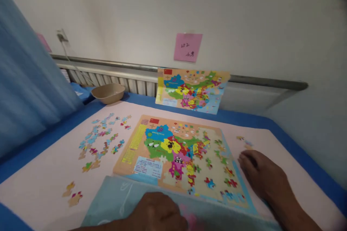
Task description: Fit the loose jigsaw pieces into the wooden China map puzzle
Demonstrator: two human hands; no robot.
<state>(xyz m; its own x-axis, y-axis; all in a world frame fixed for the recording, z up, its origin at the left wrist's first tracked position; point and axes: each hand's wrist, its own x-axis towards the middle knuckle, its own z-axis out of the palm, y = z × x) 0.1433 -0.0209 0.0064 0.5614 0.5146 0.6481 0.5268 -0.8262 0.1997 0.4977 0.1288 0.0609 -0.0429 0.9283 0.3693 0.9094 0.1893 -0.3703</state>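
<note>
A map jigsaw puzzle [173, 151] lies in its flat board, its left side filled in and its right side showing bare backing with several loose pieces [210, 182] on it. My right hand [261, 173] rests on the pink tabletop beside the board's right edge, fingers curled in. Just beyond its fingers lie two loose puzzle pieces [248, 144]. In front of the board, my left hand [158, 211] is closed over a teal cloth [121, 195]. Whatever either hand may hold is hidden.
Many loose pieces [93, 139] spread over the pink surface at left. Behind the board, a printed map picture [189, 92] leans against the wall rail [260, 81]. A tan bowl [108, 94] stands at the far left corner, near a blue curtain [29, 68]. A pink note [188, 47] hangs above.
</note>
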